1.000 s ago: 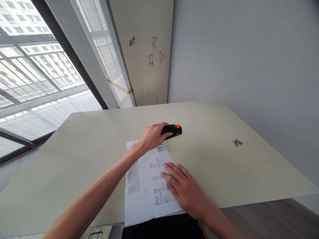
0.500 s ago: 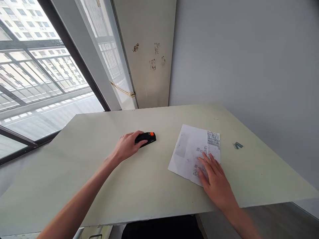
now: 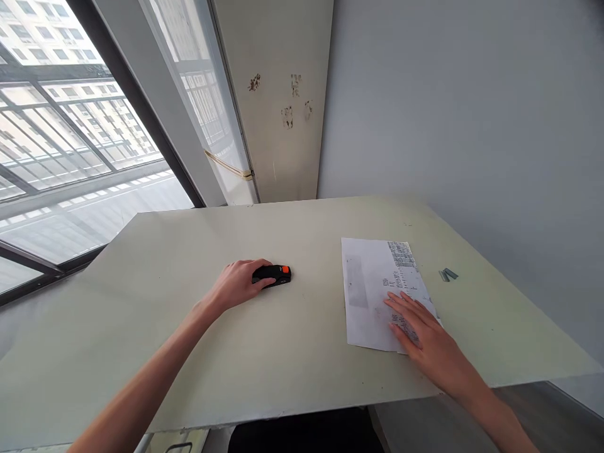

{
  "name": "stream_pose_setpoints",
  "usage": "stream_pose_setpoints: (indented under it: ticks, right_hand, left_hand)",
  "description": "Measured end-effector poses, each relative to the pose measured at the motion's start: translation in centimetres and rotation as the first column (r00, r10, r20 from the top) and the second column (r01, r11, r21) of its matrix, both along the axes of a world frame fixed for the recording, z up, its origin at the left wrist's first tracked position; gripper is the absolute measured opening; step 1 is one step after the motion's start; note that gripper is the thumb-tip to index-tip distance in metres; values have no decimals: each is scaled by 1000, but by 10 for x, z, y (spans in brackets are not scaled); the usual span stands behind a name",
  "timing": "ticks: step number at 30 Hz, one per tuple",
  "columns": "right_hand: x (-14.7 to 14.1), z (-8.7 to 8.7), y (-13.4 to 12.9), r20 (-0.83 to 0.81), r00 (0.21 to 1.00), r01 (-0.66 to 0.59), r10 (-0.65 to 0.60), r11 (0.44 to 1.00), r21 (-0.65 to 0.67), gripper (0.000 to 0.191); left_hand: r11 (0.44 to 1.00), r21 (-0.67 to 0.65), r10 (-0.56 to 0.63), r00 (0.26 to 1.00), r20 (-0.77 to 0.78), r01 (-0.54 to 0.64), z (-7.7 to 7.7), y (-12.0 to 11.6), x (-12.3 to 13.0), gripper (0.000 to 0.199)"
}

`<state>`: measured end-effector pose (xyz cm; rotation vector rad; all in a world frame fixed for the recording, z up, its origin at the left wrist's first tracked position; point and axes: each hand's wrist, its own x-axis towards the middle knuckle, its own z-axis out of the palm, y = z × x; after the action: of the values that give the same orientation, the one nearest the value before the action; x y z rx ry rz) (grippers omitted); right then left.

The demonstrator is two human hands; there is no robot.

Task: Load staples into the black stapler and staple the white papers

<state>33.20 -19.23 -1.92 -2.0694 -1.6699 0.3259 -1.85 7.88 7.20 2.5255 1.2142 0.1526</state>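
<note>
A black stapler with an orange patch near its front end lies on the table, left of the paper. My left hand is wrapped around its rear part, thumb on the near side and fingers over the top. To the right, printed paper sheets lie flat, their left edge almost straight toward me. With fingers spread, my right hand rests on the sheets' lower right part and covers some of the print. Two small grey strips of staples lie right of the paper.
The pale table has its front edge close to my body. A grey wall borders it on the right. Behind it stands a cream panel with brown marks, and at the left is a large window.
The paper has turned counterclockwise under my right hand, its lower end swinging right. My right hand has shifted right with it. The stapler and left hand sit slightly lower in view.
</note>
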Motion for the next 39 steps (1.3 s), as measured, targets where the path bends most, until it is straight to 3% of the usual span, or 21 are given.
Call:
stream_pose_setpoints:
  ticks: [5,10,14,17,21,24,28,32,36,39]
  right_hand:
    - [-18,-9,17,45,998,48,-50,998,41,64]
    - [3,-16,22,0,1000,-26,26,999,-39,69]
    - [23,-8,19,-46,998,-37,32,993,-114,71]
    - [22,10,21,-57,998,2,-9,993,-122,71]
    - [-8,43,41,-179,984,-7,-3,998,-56,57]
    - [-43,57,71,-301,952,-63,54,998,-18,47]
    - [-90,52,119,-430,892,-126,138,990,56,44]
    - [-122,41,159,-623,777,-66,96,995,71,46]
    - [-130,33,178,-772,629,-64,89,996,63,46]
    - [-129,28,179,-778,627,-37,36,999,16,47]
  left_hand:
    - [998,-56,-8,990,140,16,-11,1,-13,46]
    - [984,-172,99,961,257,-55,-26,5,-41,65]
    - [966,-226,181,948,263,-123,-36,4,-59,53]
    - [964,-235,194,935,296,-125,-39,1,-62,52]
    - [968,-205,208,919,336,-144,-45,-3,-61,48]
    - [969,-184,227,894,386,-166,-50,-5,-61,50]
    - [965,-189,245,873,422,-180,-53,-6,-61,52]
    - [963,-190,256,877,407,-193,-53,-8,-55,48]
    - [963,-204,248,880,405,-177,-54,-9,-36,48]
    - [961,-223,245,878,412,-163,-56,-8,-22,52]
